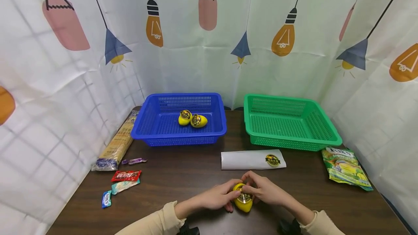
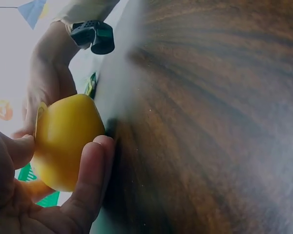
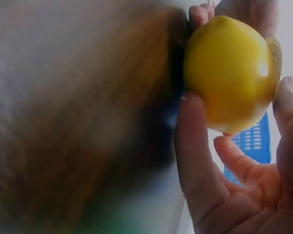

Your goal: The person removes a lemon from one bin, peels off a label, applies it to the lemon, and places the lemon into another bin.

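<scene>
**Dark wooden worktop and what lies on it**

The worktop [image 1: 183, 177] is dark brown wood. At the back stand a blue basket [image 1: 143, 131] and a green basket [image 1: 326, 133], side by side. Along the left edge lies a long noodle packet [image 1: 115, 146], with small candy packets [image 1: 125, 176] near it. A white wrapper [image 1: 241, 159] lies in the middle, a green snack bag [image 1: 346, 168] at the right.

Both forearms reach in low and meet at the middle; the left hand [image 1: 217, 197] and right hand [image 1: 266, 191] curl fingertips together, facing each other.
</scene>
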A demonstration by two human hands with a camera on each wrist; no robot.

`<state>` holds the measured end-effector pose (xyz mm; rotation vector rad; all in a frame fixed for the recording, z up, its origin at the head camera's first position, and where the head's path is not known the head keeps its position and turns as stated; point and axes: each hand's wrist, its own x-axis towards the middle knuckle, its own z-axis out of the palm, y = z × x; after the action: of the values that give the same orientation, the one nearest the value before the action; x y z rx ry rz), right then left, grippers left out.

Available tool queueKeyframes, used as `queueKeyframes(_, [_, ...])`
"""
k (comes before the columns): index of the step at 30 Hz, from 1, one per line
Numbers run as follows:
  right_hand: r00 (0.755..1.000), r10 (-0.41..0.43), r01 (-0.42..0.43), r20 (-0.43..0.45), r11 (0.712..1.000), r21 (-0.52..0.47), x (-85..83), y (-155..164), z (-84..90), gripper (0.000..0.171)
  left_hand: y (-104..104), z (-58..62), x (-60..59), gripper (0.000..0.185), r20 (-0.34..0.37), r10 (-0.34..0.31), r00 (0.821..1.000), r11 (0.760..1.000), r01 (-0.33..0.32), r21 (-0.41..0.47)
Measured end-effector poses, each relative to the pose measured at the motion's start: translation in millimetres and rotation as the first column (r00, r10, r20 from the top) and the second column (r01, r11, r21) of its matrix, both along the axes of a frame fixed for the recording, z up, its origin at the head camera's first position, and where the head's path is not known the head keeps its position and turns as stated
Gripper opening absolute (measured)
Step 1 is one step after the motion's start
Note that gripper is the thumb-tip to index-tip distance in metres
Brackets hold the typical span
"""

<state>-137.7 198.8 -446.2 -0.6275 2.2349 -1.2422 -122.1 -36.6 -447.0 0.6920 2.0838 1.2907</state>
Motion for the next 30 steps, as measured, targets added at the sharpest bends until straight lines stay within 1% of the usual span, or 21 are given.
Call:
queueKeyframes(3, [0.998, 0.016, -0.013, 0.065, 0.999, -0.043, 1.1, 3.0, 0.5, 0.044, -0.2, 0.5, -2.0, 0.042, 0.023, -0.017, 1.000, 1.000, 0.017, 0.012])
queueKeyframes(6, [0.994, 0.025, -0.016, 0.109, 0.997, -0.080, 1.9, 5.1, 2.5, 0.045, 0.5, 0.9, -4.2, 0.042, 0.096, -0.039, 0.995, 0.997, 0.032, 0.067])
queueKeyframes(8, [0.990, 0.020, -0.006, 0.137, 0.995, -0.098, 2.3, 6.0, 3.2, 0.045, 1.8, 0.7, -5.4, 0.042, 0.173, -0.060, 0.983, 0.991, 0.038, 0.126])
queueKeyframes(10, [0.986, 0.007, 0.013, 0.164, 0.993, -0.118, 2.6, 6.3, 3.7, 0.044, 3.2, 0.3, -6.1, 0.042, 0.246, -0.072, 0.967, 0.984, 0.028, 0.175])
queueKeyframes(12, [0.983, -0.014, 0.039, 0.181, 0.990, -0.136, 2.9, 5.8, 4.1, 0.043, 4.4, -0.1, -6.7, 0.042, 0.298, -0.079, 0.951, 0.977, 0.015, 0.212])
queueKeyframes(14, [0.980, -0.034, 0.065, 0.197, 0.986, -0.153, 3.2, 4.8, 3.8, 0.043, 5.0, -0.5, -6.6, 0.041, 0.324, -0.073, 0.943, 0.975, -0.001, 0.224])
queueKeyframes(17, [0.971, -0.052, 0.096, 0.235, 0.979, -0.181, 3.6, 1.6, 4.0, 0.043, 4.4, -0.4, -5.8, 0.041, 0.323, -0.064, 0.944, 0.974, -0.012, 0.226])
queueKeyframes(20, [0.956, -0.070, 0.132, 0.285, 0.970, -0.202, 4.1, -1.4, 3.2, 0.043, 3.0, 0.0, -4.9, 0.042, 0.317, -0.061, 0.946, 0.972, -0.016, 0.234])
queueKeyframes(22, [0.946, -0.089, 0.160, 0.312, 0.964, -0.212, 4.5, -3.0, 2.6, 0.043, 2.0, 0.7, -4.8, 0.043, 0.313, -0.066, 0.947, 0.970, -0.013, 0.243])
queueKeyframes(24, [0.942, -0.105, 0.181, 0.318, 0.958, -0.221, 4.6, -3.7, 2.3, 0.044, 1.4, 1.0, -5.3, 0.044, 0.314, -0.078, 0.946, 0.964, -0.008, 0.265])
queueKeyframes(27, [0.948, -0.106, 0.183, 0.299, 0.953, -0.243, 4.1, -3.7, 2.1, 0.044, 0.4, 0.9, -6.8, 0.046, 0.314, -0.097, 0.944, 0.952, -0.003, 0.305])
queueKeyframes(30, [0.962, -0.081, 0.148, 0.259, 0.956, -0.253, 3.1, -2.6, 2.1, 0.043, -1.2, 0.3, -8.0, 0.047, 0.320, -0.110, 0.941, 0.945, -0.001, 0.327])
